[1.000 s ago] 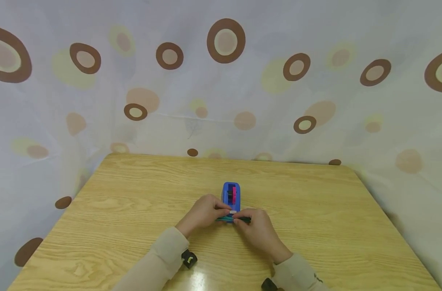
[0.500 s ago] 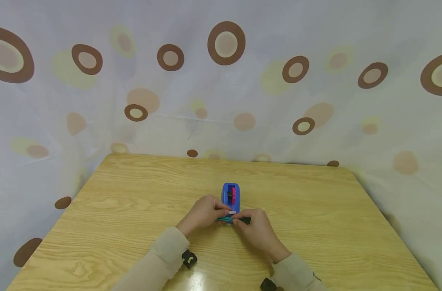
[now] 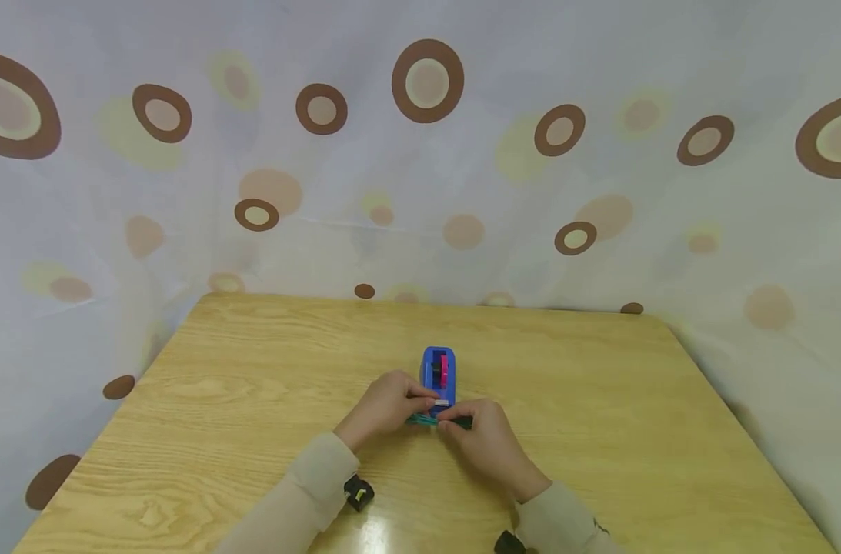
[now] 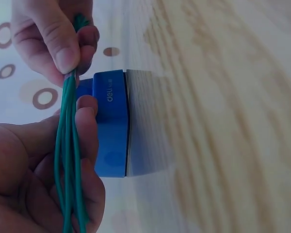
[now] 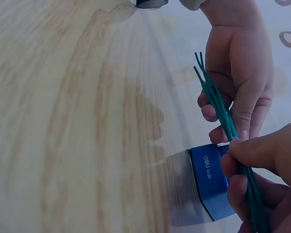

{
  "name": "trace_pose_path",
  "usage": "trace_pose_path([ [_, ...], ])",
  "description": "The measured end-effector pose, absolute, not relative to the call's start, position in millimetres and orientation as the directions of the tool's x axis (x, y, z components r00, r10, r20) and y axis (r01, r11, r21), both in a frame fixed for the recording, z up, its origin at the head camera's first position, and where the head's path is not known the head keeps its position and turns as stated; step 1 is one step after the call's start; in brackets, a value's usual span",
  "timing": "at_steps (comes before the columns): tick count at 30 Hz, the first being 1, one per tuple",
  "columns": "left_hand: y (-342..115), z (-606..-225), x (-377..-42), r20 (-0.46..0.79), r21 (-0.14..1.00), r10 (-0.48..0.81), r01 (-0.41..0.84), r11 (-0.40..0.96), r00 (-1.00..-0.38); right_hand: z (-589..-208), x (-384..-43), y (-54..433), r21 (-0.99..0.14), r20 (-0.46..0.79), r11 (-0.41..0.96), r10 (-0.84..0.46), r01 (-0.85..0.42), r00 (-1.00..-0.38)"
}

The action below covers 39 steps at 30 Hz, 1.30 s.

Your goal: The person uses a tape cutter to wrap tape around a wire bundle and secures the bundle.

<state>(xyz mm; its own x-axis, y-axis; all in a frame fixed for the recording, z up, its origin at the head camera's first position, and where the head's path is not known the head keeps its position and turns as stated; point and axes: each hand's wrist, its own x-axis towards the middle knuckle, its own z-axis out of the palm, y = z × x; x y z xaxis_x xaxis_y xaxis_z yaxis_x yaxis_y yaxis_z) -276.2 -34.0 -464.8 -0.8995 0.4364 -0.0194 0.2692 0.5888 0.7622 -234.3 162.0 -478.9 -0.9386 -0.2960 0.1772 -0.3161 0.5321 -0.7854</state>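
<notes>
A bundle of thin green wires [image 4: 68,141] runs between both hands, close in front of a blue tape dispenser [image 3: 448,393]. My left hand [image 3: 385,404] has its fingers curled at the bundle, and the loose wire ends fan out across its palm. My right hand [image 3: 492,442] pinches the bundle between thumb and forefinger, where a pale band [image 5: 235,141] shows at the thumb tip. The rest of the wires passes back through the right hand's curled fingers. A pink-rimmed tape roll [image 3: 444,371] sits in the dispenser, with a white strip [image 3: 442,402] near its front end.
A wood-grain table [image 3: 254,362] carries the dispenser. Behind and beside it hangs a pale curtain [image 3: 406,169] with brown rings and spots. Black wrist devices [image 3: 358,492] sit at both beige sleeves [image 3: 323,471].
The bundle and the right hand have shifted very slightly left and toward the person, showing more of the dispenser's front. Both hands keep their hold, and the left hand has hardly moved.
</notes>
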Motion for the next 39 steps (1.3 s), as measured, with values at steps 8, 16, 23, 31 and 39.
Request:
trace_pose_path([
  [8, -37, -457, -269, 0.014, 0.793, 0.433, 0.274, 0.544, -0.901, -468, -236, 164, -0.792, 0.152, 0.542, -0.275, -0.283, -0.949],
  [16, -37, -445, -264, 0.012, 0.822, 0.427, 0.252, 0.511, -0.904, -453, -238, 165, -0.757, 0.205, 0.555, -0.298, -0.344, -0.932],
  [23, -39, -429, -257, 0.051, 0.818, 0.421, 0.28, 0.503, -0.905, -441, -239, 168, -0.727, 0.282, 0.531, -0.348, -0.435, -0.894],
  [31, -39, -410, -248, 0.099, 0.773, 0.415, 0.333, 0.541, -0.904, -422, -235, 167, -0.681, 0.351, 0.536, -0.359, -0.499, -0.865],
  [39, -39, -396, -240, 0.177, 0.728, 0.43, 0.412, 0.548, -0.885, -408, -229, 168, -0.671, 0.386, 0.531, -0.346, -0.517, -0.855],
])
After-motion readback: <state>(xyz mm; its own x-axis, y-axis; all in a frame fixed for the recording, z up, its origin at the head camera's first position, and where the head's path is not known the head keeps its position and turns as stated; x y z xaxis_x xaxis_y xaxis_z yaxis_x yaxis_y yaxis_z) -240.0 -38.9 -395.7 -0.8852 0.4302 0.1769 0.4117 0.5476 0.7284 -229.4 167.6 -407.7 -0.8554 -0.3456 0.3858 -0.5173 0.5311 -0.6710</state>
